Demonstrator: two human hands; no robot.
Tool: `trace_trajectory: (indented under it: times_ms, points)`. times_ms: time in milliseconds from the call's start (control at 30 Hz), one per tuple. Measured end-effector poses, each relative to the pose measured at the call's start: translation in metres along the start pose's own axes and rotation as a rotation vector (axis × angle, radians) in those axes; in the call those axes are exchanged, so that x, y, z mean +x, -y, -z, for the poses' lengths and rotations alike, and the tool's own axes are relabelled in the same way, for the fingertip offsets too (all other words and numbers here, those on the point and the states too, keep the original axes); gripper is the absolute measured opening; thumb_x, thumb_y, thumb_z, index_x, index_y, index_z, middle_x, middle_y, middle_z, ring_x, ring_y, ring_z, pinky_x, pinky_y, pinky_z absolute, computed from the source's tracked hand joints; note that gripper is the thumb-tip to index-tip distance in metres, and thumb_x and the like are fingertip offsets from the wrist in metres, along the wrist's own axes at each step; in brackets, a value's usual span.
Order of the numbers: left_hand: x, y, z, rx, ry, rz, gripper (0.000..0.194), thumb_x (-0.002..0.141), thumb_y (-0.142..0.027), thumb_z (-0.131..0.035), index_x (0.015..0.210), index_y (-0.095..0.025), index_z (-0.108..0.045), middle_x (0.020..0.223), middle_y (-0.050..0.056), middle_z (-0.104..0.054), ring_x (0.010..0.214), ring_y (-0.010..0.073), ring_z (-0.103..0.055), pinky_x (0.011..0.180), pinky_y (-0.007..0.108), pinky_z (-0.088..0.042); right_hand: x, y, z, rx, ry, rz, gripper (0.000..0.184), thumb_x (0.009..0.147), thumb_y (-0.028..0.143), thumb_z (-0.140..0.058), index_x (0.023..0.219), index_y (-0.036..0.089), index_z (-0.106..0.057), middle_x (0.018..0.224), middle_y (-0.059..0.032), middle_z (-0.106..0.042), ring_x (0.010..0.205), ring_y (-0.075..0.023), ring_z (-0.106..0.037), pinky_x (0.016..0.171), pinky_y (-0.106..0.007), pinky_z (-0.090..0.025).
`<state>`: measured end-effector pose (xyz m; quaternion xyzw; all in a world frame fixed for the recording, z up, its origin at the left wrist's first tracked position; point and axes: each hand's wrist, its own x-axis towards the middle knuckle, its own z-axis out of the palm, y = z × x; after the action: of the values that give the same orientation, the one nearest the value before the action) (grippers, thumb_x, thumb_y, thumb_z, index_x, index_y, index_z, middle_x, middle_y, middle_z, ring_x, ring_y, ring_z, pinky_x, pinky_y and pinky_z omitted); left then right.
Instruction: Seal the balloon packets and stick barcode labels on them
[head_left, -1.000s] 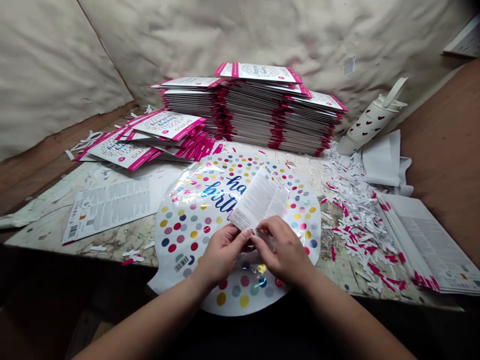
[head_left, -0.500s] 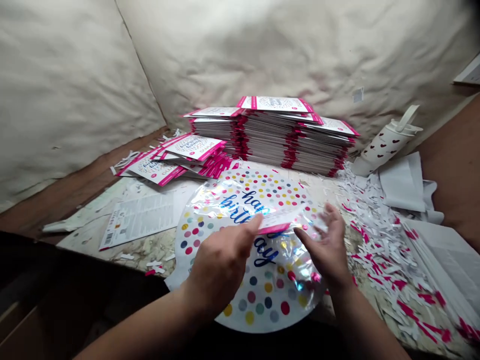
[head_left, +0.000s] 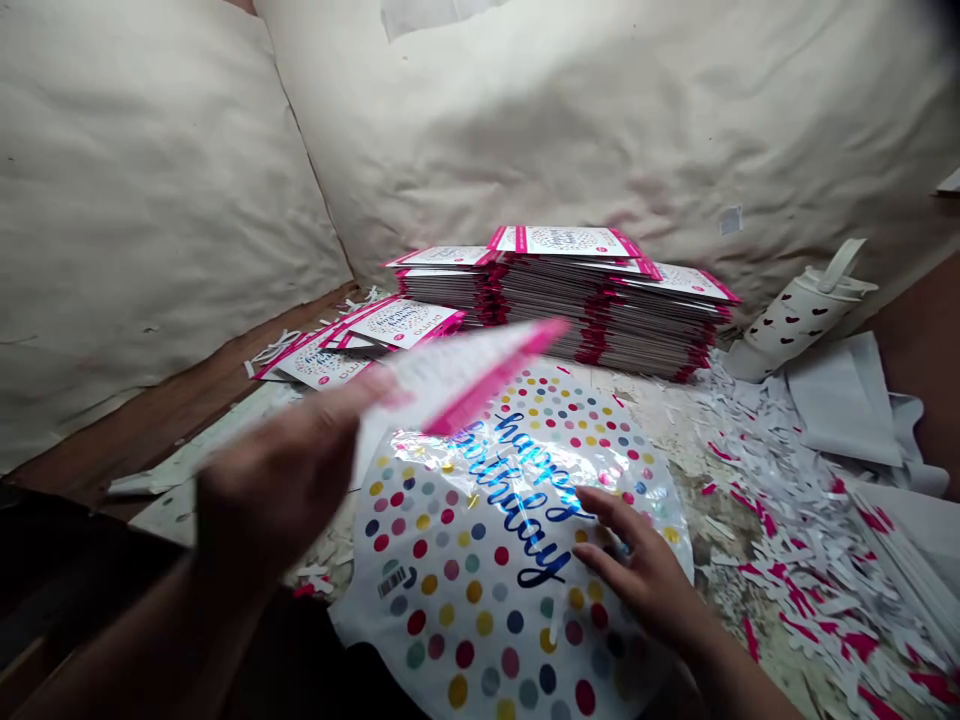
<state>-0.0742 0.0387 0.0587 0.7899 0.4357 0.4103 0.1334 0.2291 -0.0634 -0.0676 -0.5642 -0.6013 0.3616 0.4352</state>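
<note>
My left hand (head_left: pixel 281 465) grips a folded white and pink printed card (head_left: pixel 465 375) by its left end, raised above the table and smeared by motion. Under it lies a round foil balloon (head_left: pixel 480 560), flat, white with coloured dots and blue "happy birthday" lettering. My right hand (head_left: pixel 637 565) rests over the balloon's right part, fingers apart and holding nothing. Beyond the card, on the left, is a loose pile of similar folded cards (head_left: pixel 409 322), partly covered by the moving card.
Tall stacks of folded cards (head_left: pixel 555 300) stand at the back against the covered wall (head_left: pixel 600 130). A white tumbler with hearts (head_left: pixel 795 315) leans at the right. Paper scraps (head_left: pixel 787 560) cover the table's right side, beside white sheets (head_left: pixel 847 400).
My left hand has lifted the folded card off the balloon and swung it left towards the loose pile. My right hand has let go of the card and come down onto the balloon. The view has tilted up.
</note>
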Motion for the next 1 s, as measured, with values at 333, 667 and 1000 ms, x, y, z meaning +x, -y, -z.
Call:
trace_trajectory:
  times_ms: [333, 667, 1000]
  points:
    - [0.126, 0.117, -0.026, 0.597, 0.177, 0.074, 0.048, 0.093, -0.016, -0.015, 0.115, -0.008, -0.057, 0.129, 0.001, -0.054, 0.127, 0.025, -0.038, 0.105, 0.046, -0.026, -0.041, 0.001, 0.019, -0.495, 0.234, 0.101, 0.038, 0.081, 0.039, -0.058, 0.116, 0.026, -0.059, 0.127, -0.0107, -0.056, 0.121, -0.0264, -0.049, 0.098, -0.045, -0.044]
    - [-0.017, 0.02, -0.064, 0.176, 0.885, -0.421, 0.034, 0.086, -0.031, -0.048, 0.118, -0.03, -0.059, 0.13, 0.003, -0.054, 0.121, 0.0221, -0.048, 0.104, 0.039, -0.035, -0.093, -0.012, 0.021, -0.728, 0.291, 0.446, 0.06, 0.08, 0.01, -0.048, 0.135, 0.031, -0.041, 0.133, -0.0077, -0.05, 0.124, -0.0272, -0.045, 0.1, -0.053, -0.038]
    - [-0.068, 0.061, -0.019, 0.289, 0.941, -0.194, 0.089, 0.07, -0.026, -0.064, 0.143, -0.03, -0.014, 0.15, 0.008, -0.014, 0.137, 0.0328, -0.014, 0.107, 0.054, -0.019, -0.082, -0.028, 0.09, -0.219, 0.014, 0.115, 0.027, 0.08, 0.021, -0.053, 0.1, 0.028, -0.068, 0.112, -0.0056, -0.066, 0.111, -0.0252, -0.058, 0.099, -0.046, -0.043]
